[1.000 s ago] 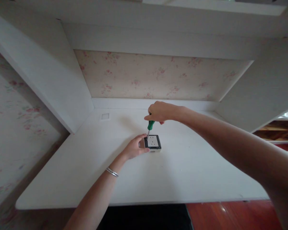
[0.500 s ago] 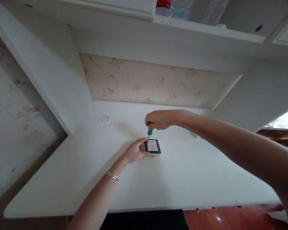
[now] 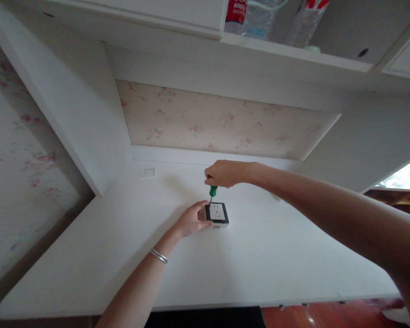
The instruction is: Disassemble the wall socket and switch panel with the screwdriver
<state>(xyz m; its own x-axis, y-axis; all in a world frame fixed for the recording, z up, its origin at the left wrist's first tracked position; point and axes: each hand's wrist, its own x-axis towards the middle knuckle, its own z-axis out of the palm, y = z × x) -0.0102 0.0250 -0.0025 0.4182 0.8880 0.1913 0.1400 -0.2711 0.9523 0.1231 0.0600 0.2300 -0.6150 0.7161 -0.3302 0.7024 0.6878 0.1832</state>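
Observation:
A wall socket (image 3: pixel 217 212) with a white face and a black surround sits on a white box on the desk. My left hand (image 3: pixel 192 220) grips its left side, fingers at the back corner and thumb at the front corner. Above it, my right hand (image 3: pixel 222 173) is closed around the green handle of a screwdriver (image 3: pixel 212 191). The shaft points down, slightly tilted, with its tip at the left part of the black surround. Whether a screw sits under the tip is too small to tell.
On the white desk (image 3: pixel 276 264), a small white square frame (image 3: pixel 149 172) lies at the back left. A small pale object (image 3: pixel 275 196) is partly hidden behind my right forearm. Overhead, a shelf (image 3: pixel 294 52) holds plastic bottles (image 3: pixel 259 20). Side panels flank the desk.
The view has tilted up slightly, so everything sits a little lower. My right hand has turned a little on the screwdriver handle, covering more of it. My left hand keeps its hold on the socket.

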